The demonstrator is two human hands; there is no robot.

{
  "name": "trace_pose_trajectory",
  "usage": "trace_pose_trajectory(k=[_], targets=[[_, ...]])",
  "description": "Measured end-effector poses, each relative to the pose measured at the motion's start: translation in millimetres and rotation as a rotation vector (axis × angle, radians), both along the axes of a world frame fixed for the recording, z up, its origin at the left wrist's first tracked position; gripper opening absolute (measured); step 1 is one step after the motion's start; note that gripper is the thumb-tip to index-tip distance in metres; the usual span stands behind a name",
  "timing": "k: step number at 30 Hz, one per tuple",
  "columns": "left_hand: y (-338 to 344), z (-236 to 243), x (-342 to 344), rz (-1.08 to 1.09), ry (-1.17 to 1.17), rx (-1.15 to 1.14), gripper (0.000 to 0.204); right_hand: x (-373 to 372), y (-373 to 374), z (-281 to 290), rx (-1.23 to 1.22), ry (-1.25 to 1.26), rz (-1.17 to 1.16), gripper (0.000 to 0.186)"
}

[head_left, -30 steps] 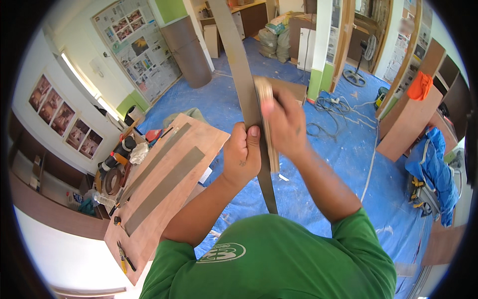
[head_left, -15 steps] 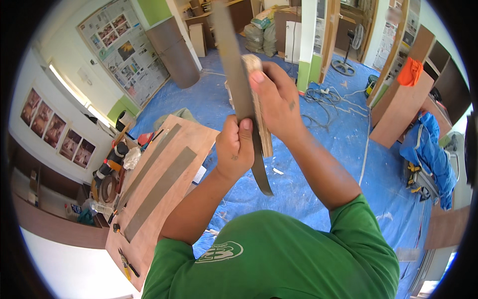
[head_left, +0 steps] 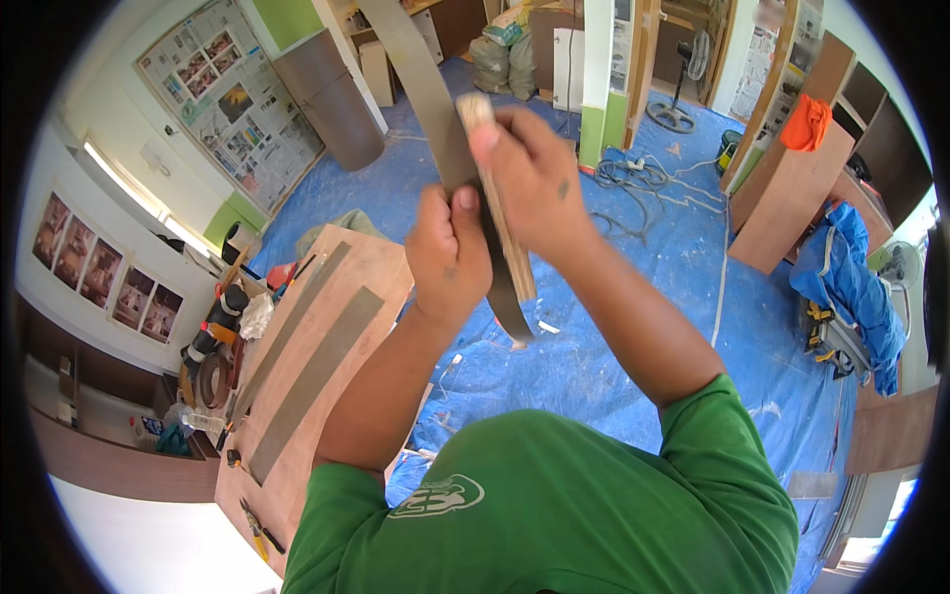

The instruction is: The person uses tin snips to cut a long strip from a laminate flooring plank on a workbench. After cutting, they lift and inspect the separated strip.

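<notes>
My left hand (head_left: 447, 252) is closed around a long, thin grey-brown strip (head_left: 421, 94), thumb laid on its face. The strip is held up in front of me, its upper end leaning left and its lower end curving to the right. In my right hand (head_left: 539, 188) is a narrow piece of wood (head_left: 511, 243) with a pale, rough edge. It lies along the strip's right side; whether the two touch along their full length is hidden by my fingers. Two similar flat strips (head_left: 322, 381) rest on the plywood board (head_left: 381, 259) at my left.
Pliers with yellow and black handles (head_left: 259, 533), a small tape measure (head_left: 234, 457) and a brown roll (head_left: 212, 379) lie on or beside the board. Blue sheeting (head_left: 584, 376) covers the floor. Cables (head_left: 633, 183) and a standing fan (head_left: 683, 84) are farther off; leaning panels (head_left: 802, 193) stand right.
The strip has tilted, its top swinging left and its broad face turning more toward me. Both hands have shifted slightly left and up in view, keeping their holds.
</notes>
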State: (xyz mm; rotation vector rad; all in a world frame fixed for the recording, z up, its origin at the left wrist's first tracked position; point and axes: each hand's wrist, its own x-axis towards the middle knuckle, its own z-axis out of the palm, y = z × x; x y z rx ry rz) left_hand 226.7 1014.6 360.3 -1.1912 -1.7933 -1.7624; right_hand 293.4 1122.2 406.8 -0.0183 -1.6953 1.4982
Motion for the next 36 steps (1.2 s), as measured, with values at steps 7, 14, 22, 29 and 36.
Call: trace_pose_trajectory(k=[7, 14, 22, 29, 36], targets=[[1, 34, -85, 0.258, 0.063, 0.052, 0.033, 49, -27, -160, -0.065, -0.378, 0.084, 0.044], [-2, 38, -113, 0.222, -0.099, 0.127, 0.032, 44, -3, -125, 0.135, -0.290, 0.351, 0.059], [-7, 48, -97, -0.038, -0.459, 0.228, 0.036, 29, -16, -123, 0.140, -0.217, 0.293, 0.043], [-17, -16, -44, -0.262, -0.294, -0.003, 0.037, 22, -22, -101, 0.140, -0.156, 0.288, 0.040], [-45, -17, -46, -0.137, -0.376, -0.053, 0.036, 50, -21, -78, -0.152, -0.125, 0.164, 0.043]])
